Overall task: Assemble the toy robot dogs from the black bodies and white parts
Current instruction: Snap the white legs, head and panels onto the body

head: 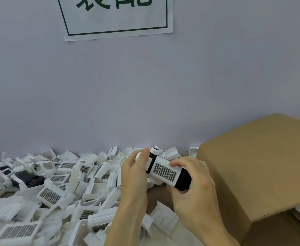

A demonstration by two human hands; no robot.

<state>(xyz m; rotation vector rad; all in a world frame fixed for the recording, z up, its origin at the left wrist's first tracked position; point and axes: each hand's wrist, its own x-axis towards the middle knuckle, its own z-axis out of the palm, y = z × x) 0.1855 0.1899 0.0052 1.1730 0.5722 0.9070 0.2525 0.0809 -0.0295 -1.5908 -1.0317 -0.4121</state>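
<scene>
Step in hand, judged: seating a white shell on a black body. Best done with the shell square to the body, pressing evenly along both edges.

Toy dog (167, 172) was held above the bench (157, 194), beside the pile of white parts (60, 189). Left hand (135, 172) gripped its far end; right hand (192, 181) gripped the near black end, fingers curled over the grille.
</scene>
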